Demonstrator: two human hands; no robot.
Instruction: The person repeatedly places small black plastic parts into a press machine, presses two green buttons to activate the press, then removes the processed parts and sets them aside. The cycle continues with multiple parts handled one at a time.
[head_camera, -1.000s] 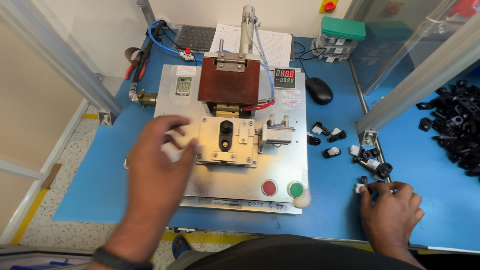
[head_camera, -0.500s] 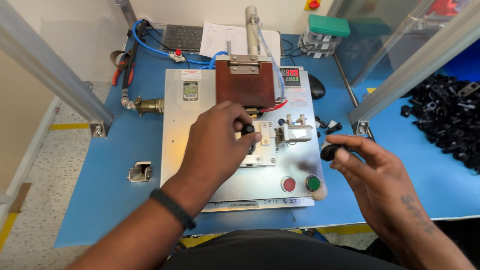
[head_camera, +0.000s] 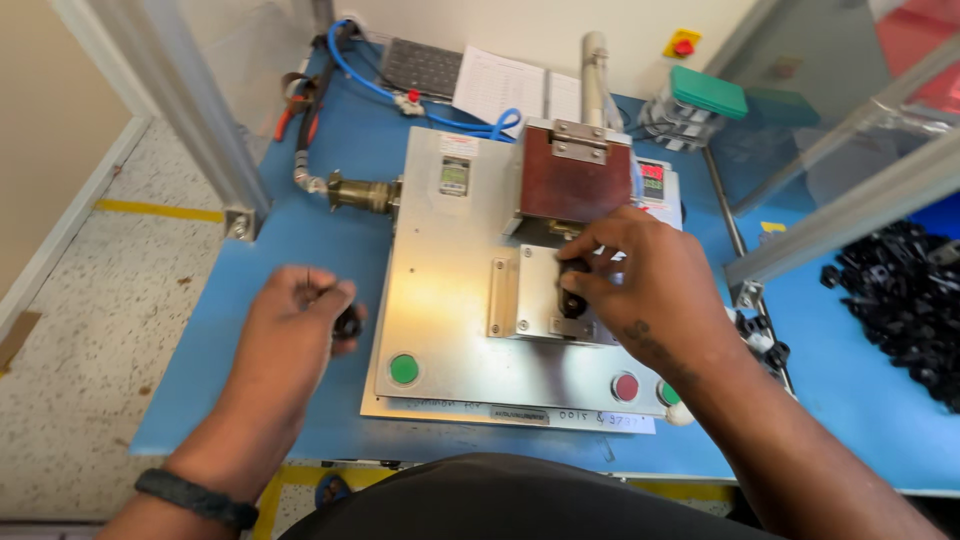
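Blue matting covers a workbench (head_camera: 300, 250) seen from above, with a flat silver metal fixture plate (head_camera: 450, 300) at its middle. On the left, the person's left hand (head_camera: 290, 335), a dark band on its wrist, rests palm down on the mat just beside the plate's left edge, fingers curled around a small black plastic part (head_camera: 348, 322). Far left, a blue air hose (head_camera: 400, 95) runs to a brass fitting (head_camera: 362, 192). A small rectangular label (head_camera: 455, 175), white with a green patch, sits on the plate's far side. One round green button (head_camera: 404, 369) lies at the plate's near left corner. A sheet of white printed paper (head_camera: 500, 85) lies at the far edge. A dark red block (head_camera: 575, 180) stands over the plate's centre. The right hand (head_camera: 645, 290) reaches in from the near right, fingertips pinched on a second small black part (head_camera: 572, 300) seated in the metal nest below the block. One red button (head_camera: 626, 386) and a second green button (head_camera: 667, 392) sit near right. A yellow box with a red knob (head_camera: 682, 44) is on the far wall. A heap of black plastic parts (head_camera: 900, 300) lies far right, too many to count.
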